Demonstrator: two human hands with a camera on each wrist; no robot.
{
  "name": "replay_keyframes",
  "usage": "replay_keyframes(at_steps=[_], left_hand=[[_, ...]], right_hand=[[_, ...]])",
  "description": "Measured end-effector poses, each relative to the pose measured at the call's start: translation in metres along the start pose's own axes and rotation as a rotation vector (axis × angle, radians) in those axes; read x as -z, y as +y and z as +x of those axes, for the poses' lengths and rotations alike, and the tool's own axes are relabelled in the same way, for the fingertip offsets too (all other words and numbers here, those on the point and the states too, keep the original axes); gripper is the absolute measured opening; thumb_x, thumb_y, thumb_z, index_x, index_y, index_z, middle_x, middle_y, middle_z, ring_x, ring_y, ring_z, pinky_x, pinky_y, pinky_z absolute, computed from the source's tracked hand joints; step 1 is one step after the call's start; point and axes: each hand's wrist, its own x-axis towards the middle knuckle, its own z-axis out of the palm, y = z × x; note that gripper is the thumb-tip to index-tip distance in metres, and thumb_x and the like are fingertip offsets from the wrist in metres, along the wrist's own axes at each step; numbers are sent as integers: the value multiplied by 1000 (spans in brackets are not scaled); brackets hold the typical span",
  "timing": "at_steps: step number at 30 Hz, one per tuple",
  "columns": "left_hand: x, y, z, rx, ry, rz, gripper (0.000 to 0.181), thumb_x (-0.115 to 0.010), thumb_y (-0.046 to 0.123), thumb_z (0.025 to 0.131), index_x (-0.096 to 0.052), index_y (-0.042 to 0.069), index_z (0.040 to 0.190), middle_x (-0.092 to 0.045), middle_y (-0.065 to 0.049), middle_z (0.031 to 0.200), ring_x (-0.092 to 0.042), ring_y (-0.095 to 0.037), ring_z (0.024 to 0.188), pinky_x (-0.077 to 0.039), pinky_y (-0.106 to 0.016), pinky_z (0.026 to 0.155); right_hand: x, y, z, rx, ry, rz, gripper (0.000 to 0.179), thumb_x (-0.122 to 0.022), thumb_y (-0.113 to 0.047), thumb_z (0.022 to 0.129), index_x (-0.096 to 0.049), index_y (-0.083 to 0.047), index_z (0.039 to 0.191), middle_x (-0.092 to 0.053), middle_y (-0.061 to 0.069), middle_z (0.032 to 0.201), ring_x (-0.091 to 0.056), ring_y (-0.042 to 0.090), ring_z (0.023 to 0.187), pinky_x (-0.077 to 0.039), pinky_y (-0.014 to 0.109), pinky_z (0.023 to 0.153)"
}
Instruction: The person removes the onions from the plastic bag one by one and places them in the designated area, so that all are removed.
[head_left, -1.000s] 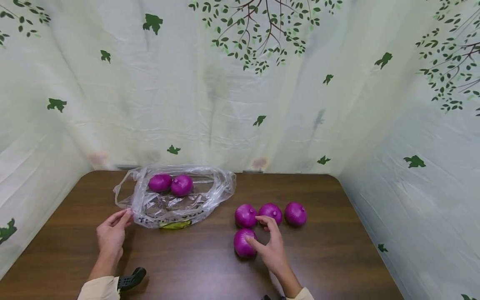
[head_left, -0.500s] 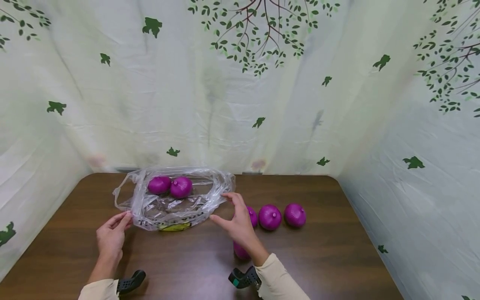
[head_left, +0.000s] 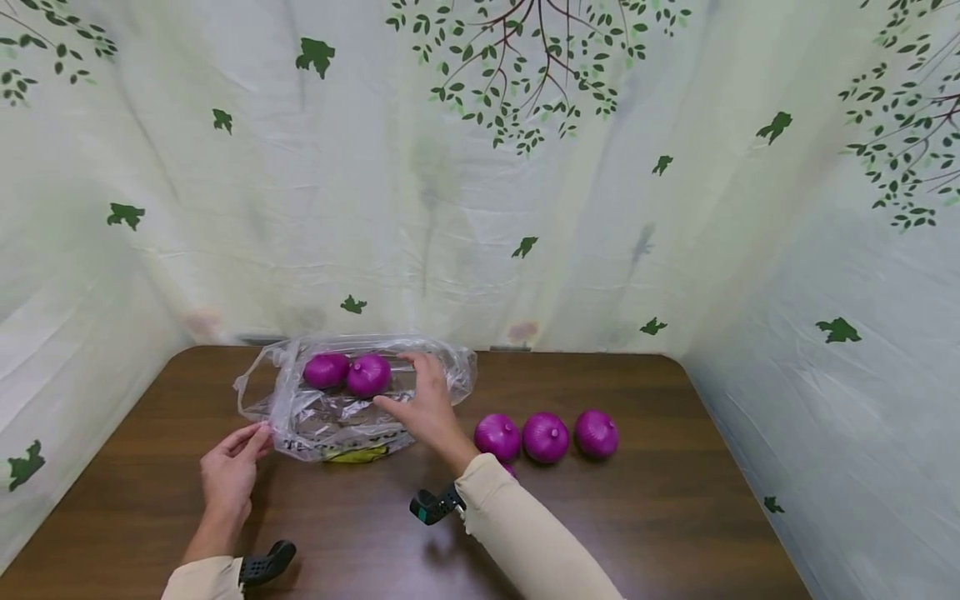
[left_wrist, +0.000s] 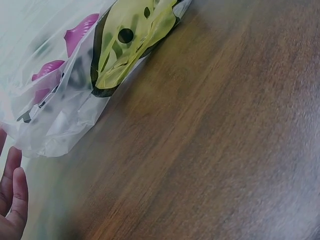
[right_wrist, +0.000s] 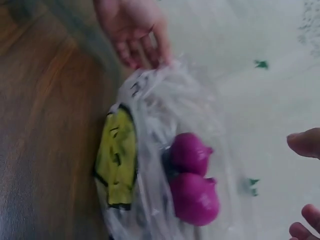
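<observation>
Bag (head_left: 341,417) lengthwise along far edge of desk (head_left: 675,517); my left grip (head_left: 231,475) pinches its end, right grip (head_left: 429,408) wide, seemingly above.

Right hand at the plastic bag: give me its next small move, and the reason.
Probably ease the right hand in and close it round the nearer bagged onion: its thumb and fingers are spread toward that onion with nothing between them, and the left hand pinches the edge of the plastic bag.
</observation>
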Motion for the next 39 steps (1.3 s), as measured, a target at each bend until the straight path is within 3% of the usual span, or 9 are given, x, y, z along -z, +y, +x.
replay_keyframes(at_steps=[8,16,23,30,39], left_hand=[[0,-2,0,0,13,-7,5,-73,23,86,-74,24,81,-69,17,72,-64,-1,64,-50,-12,63],[0,-5,0,1,31,-22,4,-75,24,84,-75,22,81,-72,10,76,-65,-2,64,-51,-13,63],[-2,-3,0,-19,8,21,4,-71,23,88,-74,21,87,-68,19,71,-64,0,66,-51,-12,65],[-4,-2,-1,-32,-1,16,8,-70,19,89,-73,24,84,-68,19,71,-64,1,66,-51,-12,66],[-2,-2,0,-48,19,21,6,-73,25,87,-73,26,81,-69,17,74,-65,0,66,-51,-12,66]], right_hand=[[-31,9,20,-131,3,15,65,-84,-19,75,-51,-5,129,-50,11,130,-49,24,120,-43,37,101],[-52,21,31,-159,2,24,70,-87,-19,71,-51,-5,128,-51,12,127,-51,28,118,-46,38,97],[-64,33,43,-163,3,37,75,-89,-18,68,-50,-7,131,-51,12,130,-52,29,119,-45,38,97],[-73,43,49,-203,-20,79,79,-90,-13,66,-50,-11,133,-52,9,130,-51,25,118,-46,41,96],[-82,47,56,-205,-41,-7,82,-90,-13,66,-48,-11,136,-51,6,134,-48,25,122,-44,41,100]])
